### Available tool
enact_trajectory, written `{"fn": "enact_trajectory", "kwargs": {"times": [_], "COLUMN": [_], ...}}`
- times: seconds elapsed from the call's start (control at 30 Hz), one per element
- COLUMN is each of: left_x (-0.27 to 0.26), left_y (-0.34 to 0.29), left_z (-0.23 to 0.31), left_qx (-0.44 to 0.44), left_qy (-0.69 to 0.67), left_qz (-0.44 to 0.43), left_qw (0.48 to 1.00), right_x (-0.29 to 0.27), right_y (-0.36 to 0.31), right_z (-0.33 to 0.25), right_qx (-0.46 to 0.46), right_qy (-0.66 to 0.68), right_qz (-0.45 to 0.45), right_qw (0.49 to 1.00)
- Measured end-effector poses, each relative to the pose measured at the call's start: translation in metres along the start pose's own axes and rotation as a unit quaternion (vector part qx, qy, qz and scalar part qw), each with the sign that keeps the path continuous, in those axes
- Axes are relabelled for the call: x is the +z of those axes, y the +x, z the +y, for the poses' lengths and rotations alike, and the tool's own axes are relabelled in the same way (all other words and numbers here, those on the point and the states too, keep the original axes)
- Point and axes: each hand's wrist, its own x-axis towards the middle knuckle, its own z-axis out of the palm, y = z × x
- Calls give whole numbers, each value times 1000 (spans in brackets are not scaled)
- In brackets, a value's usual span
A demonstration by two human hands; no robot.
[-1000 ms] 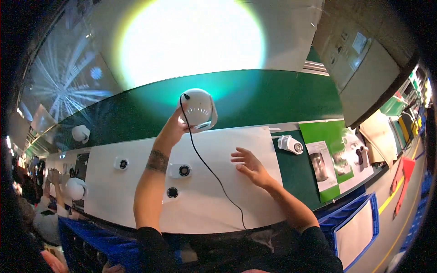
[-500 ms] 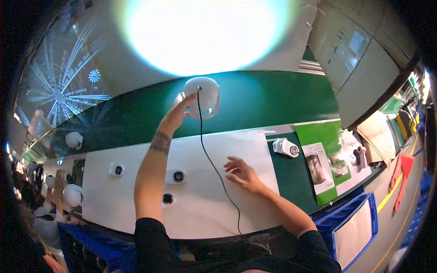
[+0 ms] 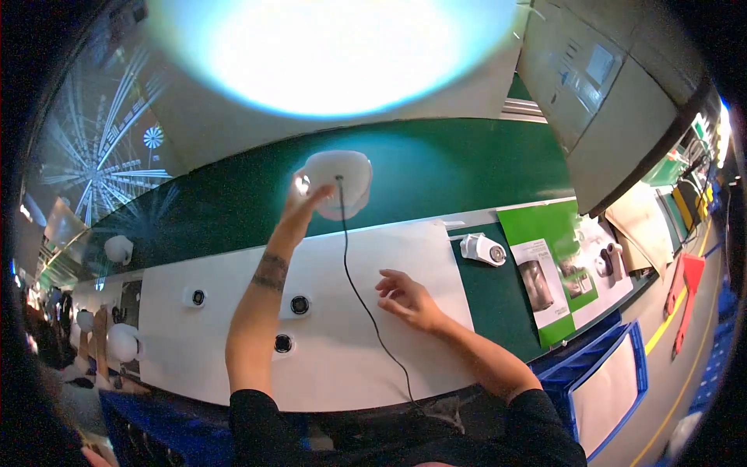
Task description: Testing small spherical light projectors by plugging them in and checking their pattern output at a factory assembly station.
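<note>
A white rounded projector lamp (image 3: pixel 348 167) is in my left hand (image 3: pixel 302 204), whose fingers grip its left side. It is held over the green bench strip, and its underside is blurred. From a hole in its shell a black cable (image 3: pixel 366 302) runs down across the white mat (image 3: pixel 373 370) toward my body. My right hand (image 3: pixel 412 305) hovers over the mat, right of the cable, fingers loosely curled and apart with nothing in them. Left of it on the mat are white pieces with round black lenses: one near the middle (image 3: pixel 298 305), one below (image 3: pixel 284 343), one farther left (image 3: pixel 197 297).
A wide bright light patch (image 3: pixel 334 58) shines on the far panel. A white housing (image 3: pixel 483 250) and a green printed sheet (image 3: pixel 556 276) lie at right. A large box (image 3: pixel 622 109) juts in above them. More white rounded units (image 3: pixel 123 341) and another person's arm (image 3: pixel 101 342) are at left.
My left hand has brought the projector lamp slightly nearer to me and tilted it. The light patch has shifted left and up. My right hand stays nearly in place.
</note>
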Motion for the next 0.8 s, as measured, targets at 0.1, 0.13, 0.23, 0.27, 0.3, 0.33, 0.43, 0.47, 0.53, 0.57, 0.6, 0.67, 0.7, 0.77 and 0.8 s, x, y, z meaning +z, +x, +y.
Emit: {"fn": "enact_trajectory", "kwargs": {"times": [0.1,0.13,0.23,0.27,0.3,0.33,0.43,0.47,0.53,0.57,0.6,0.67,0.7,0.77,0.8], "left_x": [-6,-4,2,8,14,17,29,34,38,38,38,34,32,30,31], "left_y": [-20,-30,-56,-69,-82,-95,-131,-141,-160,-165,-170,-176,-178,-181,-182], "left_z": [2,1,4,5,6,7,9,7,1,-4,-9,-21,-27,-37,-40], "left_qx": [-131,-135,-129,-139,-138,-142,-164,-156,-156,-134,-163,-198,-204,-258,-330], "left_qy": [-121,-142,-185,-231,-280,-294,-372,-347,-309,-285,-263,-164,-128,-179,-255], "left_qz": [5,11,3,15,13,-5,12,24,44,46,64,84,76,97,134], "left_qw": [984,981,974,963,950,945,913,925,937,948,949,963,968,944,899], "right_x": [1,1,1,2,3,4,6,6,7,6,7,6,6,6,5], "right_y": [1,3,4,4,4,4,2,1,1,0,-1,0,-1,-3,-4], "right_z": [5,7,11,11,12,12,12,11,11,11,10,9,8,7,5], "right_qx": [6,36,-1,15,-8,-19,-30,-20,-20,-7,-3,12,-1,45,25], "right_qy": [56,79,144,125,120,101,81,84,77,75,76,84,79,87,82], "right_qz": [38,47,48,43,27,32,33,39,39,45,50,36,47,31,49], "right_qw": [998,995,988,991,992,994,996,995,996,996,996,996,996,995,995]}}
